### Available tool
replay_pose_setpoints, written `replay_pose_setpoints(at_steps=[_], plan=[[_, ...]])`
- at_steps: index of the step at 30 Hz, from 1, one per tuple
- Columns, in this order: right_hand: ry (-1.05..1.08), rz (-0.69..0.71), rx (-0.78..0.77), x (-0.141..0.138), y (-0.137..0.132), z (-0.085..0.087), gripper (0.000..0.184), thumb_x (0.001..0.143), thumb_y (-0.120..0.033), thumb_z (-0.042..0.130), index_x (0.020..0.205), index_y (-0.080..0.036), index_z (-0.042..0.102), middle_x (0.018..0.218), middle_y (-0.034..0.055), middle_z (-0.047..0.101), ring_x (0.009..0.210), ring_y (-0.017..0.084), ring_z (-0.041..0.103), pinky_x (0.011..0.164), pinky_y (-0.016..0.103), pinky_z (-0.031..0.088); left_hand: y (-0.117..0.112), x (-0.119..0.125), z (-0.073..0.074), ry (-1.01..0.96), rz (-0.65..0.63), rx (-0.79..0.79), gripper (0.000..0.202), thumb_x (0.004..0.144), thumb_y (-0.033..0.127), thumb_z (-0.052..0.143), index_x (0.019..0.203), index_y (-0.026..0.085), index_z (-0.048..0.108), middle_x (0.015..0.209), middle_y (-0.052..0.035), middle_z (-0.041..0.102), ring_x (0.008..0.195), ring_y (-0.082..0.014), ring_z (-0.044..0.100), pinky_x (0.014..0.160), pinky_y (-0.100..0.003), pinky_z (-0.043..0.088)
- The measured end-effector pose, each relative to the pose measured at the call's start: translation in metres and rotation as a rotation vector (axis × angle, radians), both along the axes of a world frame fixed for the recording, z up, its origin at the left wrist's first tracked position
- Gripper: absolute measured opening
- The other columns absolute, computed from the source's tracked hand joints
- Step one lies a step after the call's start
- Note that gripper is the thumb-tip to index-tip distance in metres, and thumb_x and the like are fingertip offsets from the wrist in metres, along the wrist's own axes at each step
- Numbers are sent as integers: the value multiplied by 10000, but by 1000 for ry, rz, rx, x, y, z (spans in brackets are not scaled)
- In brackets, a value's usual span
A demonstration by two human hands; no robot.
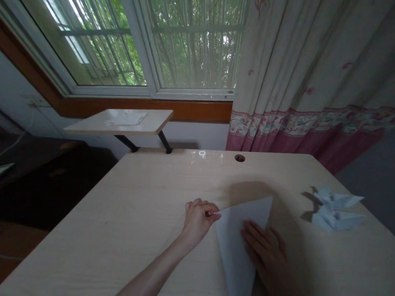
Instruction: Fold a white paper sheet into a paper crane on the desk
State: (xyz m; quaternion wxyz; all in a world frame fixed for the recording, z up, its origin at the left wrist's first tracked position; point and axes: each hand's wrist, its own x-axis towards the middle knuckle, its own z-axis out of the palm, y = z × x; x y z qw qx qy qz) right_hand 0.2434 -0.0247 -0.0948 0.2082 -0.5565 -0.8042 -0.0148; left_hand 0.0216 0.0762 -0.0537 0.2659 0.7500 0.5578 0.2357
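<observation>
A pale sheet of paper (236, 247), folded into a triangle, lies on the light wooden desk (138, 213). My left hand (198, 218) pinches the paper's left corner between thumb and fingers. My right hand (267, 254) lies flat on the paper's right side, fingers spread, pressing it onto the desk. The lower tip of the triangle runs out of view at the bottom edge.
Two folded paper figures (336, 211) sit near the desk's right edge. A cable hole (239, 158) is at the back of the desk. Behind it are a small raised shelf (120, 122), a barred window and a patterned curtain (312, 71). Dark furniture stands to the left.
</observation>
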Motion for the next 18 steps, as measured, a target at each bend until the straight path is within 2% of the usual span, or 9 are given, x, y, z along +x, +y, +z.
replay_pose_setpoints(at_steps=[6, 12, 18], plan=[[-15, 5, -80, 3, -1, -1, 371, 967, -319, 390, 1309, -339, 534, 1351, 0, 547, 1231, 228, 526, 1078, 482, 254, 1, 0, 0, 15, 38, -2, 114, 722, 313, 780, 786, 261, 702, 771, 20, 695, 837, -211, 578, 801, -337, 284], [0, 12, -100, 3, 0, -3, 385, 966, -316, 393, 1332, -344, 511, 1367, 5, 529, 1247, 239, 510, 1083, 504, 262, 5, -1, -2, 53, 79, -8, 140, 687, 347, 803, 779, 286, 717, 903, 1, 642, 972, -232, 546, 809, -337, 279], [2, 36, -122, 5, 0, -2, 391, 968, -324, 391, 1343, -359, 495, 1374, -4, 518, 1248, 234, 508, 1075, 487, 282, 7, -1, -3, 75, 108, -28, 191, 673, 371, 808, 815, 285, 713, 913, -4, 621, 965, -233, 542, 805, -331, 284]])
